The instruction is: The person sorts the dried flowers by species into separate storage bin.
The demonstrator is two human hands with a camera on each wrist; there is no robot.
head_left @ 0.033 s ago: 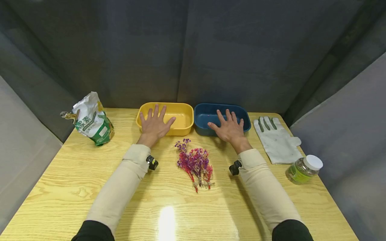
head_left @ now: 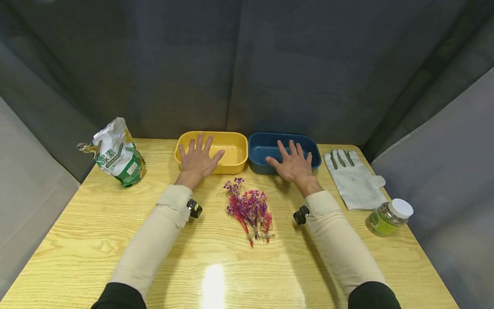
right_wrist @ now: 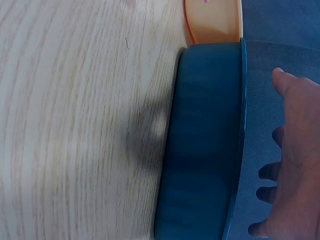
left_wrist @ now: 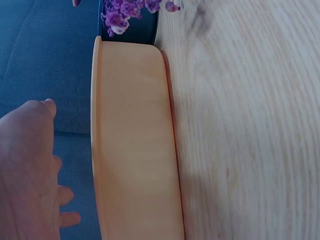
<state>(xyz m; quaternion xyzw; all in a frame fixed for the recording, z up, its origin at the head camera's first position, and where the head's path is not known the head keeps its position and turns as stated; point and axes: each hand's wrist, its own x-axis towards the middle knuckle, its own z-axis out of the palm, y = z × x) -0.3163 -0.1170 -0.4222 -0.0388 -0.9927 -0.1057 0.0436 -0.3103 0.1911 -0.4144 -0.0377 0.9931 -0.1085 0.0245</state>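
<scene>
My left hand (head_left: 197,164) is held over the yellow bin (head_left: 235,156), fingers spread and nothing in them. Over the dark blue bin (head_left: 262,150) is my right hand (head_left: 295,166), its fingers also spread and holding nothing. The wrist views show each hand apart from the nearest bin wall. Between the forearms, a bunch of dried flowers (head_left: 252,208) in purple and pink-red lies on the table. In the left wrist view, some purple blossoms (left_wrist: 120,15) show at the top, in front of the blue bin.
On the left stands a green and white bag (head_left: 121,156) with a gold clip (head_left: 89,148). A white work glove (head_left: 356,184) lies on the right, and a white-lidded jar (head_left: 387,218) is near the table's (head_left: 77,240) right edge. Dark curtains (head_left: 308,68) hang behind.
</scene>
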